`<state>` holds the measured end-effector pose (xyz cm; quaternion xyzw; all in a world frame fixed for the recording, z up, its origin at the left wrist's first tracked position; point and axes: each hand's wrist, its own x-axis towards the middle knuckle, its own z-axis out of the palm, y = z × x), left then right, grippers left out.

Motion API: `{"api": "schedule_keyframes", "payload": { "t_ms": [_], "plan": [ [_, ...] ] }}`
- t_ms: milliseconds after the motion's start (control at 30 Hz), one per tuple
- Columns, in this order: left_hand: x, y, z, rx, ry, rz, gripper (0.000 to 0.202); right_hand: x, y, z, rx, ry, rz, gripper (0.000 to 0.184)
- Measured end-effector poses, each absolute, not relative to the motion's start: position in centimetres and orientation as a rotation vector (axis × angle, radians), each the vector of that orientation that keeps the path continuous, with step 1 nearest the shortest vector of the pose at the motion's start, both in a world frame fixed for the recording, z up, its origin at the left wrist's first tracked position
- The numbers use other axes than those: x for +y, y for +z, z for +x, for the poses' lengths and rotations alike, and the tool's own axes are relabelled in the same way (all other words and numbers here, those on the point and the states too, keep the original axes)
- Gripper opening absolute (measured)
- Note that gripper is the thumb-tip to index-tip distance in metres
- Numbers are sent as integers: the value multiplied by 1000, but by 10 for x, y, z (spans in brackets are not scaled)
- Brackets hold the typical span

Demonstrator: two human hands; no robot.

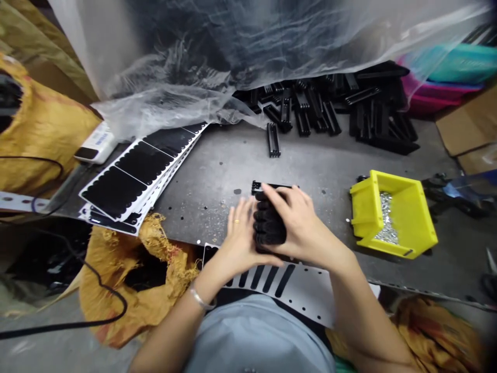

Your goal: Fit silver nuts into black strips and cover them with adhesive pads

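Note:
A bundle of black plastic pieces with rounded ends (268,223) is between my two hands near the table's front edge. My right hand (301,220) is wrapped over its right side, thumb and fingers curved round it. Against its left side press the straight fingers of my left hand (241,235), which wears a ring; its thumb reaches below the bundle. Just behind lies a black slotted plastic part (277,187), partly covered by my right fingers. Under my wrists, a white sheet with black strips (306,292) hangs at the edge. The bundle's underside is hidden.
A yellow bin (415,223) with small metal pieces stands right. Black slotted plastic parts (305,111) are heaped at the back under clear plastic film (186,103). Sheets of black stickers (143,166) lie left. An orange woven sack (103,290) sits below the edge; scissors (491,274) lie far right.

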<state>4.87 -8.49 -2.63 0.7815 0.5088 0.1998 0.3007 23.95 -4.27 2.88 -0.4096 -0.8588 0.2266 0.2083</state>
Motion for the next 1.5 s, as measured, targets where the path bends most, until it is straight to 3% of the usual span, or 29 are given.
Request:
{"api": "schedule_keyframes", "payload": {
  "t_ms": [167, 333, 500, 567, 700, 800, 933, 1033, 1233, 1400, 1500],
  "plan": [
    [-91, -21, -14, 1526, 334, 2115, 145, -48, 10, 245, -2574, 579, -1210, 119],
    [-84, -24, 9, 1450, 373, 2176, 145, -79, -14, 272, -2003, 650, -1652, 78],
    [-84, -20, 24, 1468, 419, 2217, 146, -93, -13, 279, -1977, 688, -1650, 70],
    [-91, -4, 14, 1469, 502, 2194, 131, -104, -2, 293, -1959, 590, -1678, 51],
    [-112, 21, 18, 1201, 800, 2106, 58, -134, 12, 320, -2223, 582, -1656, 17],
    [-125, 16, 48, 936, 739, 2127, 40, -148, 14, 323, -2293, 549, -1529, 13],
    [-129, -1, 74, 1081, 656, 2174, 20, -150, 17, 308, -2208, 272, -1494, 9],
    [-130, -2, 75, 1205, 695, 2102, 23, -148, 11, 290, -2124, 89, -1421, 19],
    [-135, -9, 77, 1427, 795, 2168, 35, -160, -3, 273, -2042, 476, -1089, 37],
    [-139, -33, 79, 1493, 923, 2318, 17, -163, 14, 299, -1469, 1203, -1031, 17],
    [-142, -36, 72, 1513, 1010, 2306, 24, -144, 22, 294, -1491, 1068, -1179, 25]
  ]
}}
